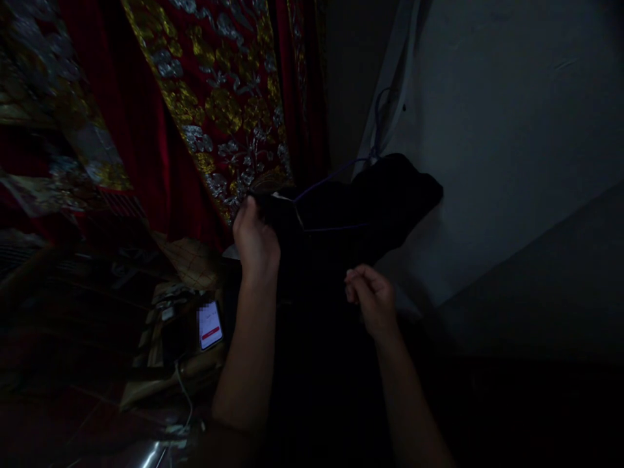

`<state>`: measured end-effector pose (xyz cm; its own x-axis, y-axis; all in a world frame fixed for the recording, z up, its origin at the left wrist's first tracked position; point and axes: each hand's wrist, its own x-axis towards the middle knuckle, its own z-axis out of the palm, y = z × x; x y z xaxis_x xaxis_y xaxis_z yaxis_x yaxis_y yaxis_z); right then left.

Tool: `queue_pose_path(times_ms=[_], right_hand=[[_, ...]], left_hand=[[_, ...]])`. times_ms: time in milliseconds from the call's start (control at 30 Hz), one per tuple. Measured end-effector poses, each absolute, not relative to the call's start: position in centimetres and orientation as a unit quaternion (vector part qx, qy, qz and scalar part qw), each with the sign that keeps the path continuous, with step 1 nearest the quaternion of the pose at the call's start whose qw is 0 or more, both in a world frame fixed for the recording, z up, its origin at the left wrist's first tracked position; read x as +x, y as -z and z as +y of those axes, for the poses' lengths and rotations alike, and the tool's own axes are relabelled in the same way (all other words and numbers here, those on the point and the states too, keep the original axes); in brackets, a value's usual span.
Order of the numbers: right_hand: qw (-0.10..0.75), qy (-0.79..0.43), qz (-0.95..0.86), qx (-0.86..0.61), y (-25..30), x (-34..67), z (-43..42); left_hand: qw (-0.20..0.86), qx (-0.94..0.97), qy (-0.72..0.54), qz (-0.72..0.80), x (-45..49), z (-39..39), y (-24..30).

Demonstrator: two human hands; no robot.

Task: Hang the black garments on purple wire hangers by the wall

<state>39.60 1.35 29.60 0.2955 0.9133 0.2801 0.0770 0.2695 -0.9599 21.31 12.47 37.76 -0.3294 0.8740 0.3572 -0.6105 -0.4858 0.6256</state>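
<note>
A black garment (341, 260) hangs in front of me on a thin purple hanger (336, 174), whose hook rises at the top. Its far right shoulder drapes over the hanger's right end. My left hand (256, 237) is closed on the garment's upper left edge, close to the hanger's left corner. A small pale strip shows at the cloth beside it. Lower and to the right, my right hand (373, 296) has its fingers curled together against the dark cloth. Whatever lies between those fingers is too dark to make out.
Red curtains (234, 84) with gold and silver floral patterns hang at the upper left. A lit phone (210, 325) lies on a cluttered wooden surface at the lower left, near a white cable (184, 387). A pale wall (511, 130) stands on the right.
</note>
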Motion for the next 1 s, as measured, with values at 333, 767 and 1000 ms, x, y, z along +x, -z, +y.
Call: queue_pose_path(times_ms=[333,767,1000], right_hand=[[0.631,-0.352,-0.441,-0.532,-27.5,39.9,-0.7],[0.648,-0.278,-0.469,-0.532,-25.7,39.1,0.3],[0.592,-0.362,-0.498,-0.520,-27.4,40.4,1.1]], left_hand=[[0.627,0.255,-0.656,0.334,23.6,9.3,-27.6],[0.440,0.722,-0.486,0.221,26.5,3.9,-31.5],[0.424,0.702,-0.517,0.244,27.1,4.8,-30.1]])
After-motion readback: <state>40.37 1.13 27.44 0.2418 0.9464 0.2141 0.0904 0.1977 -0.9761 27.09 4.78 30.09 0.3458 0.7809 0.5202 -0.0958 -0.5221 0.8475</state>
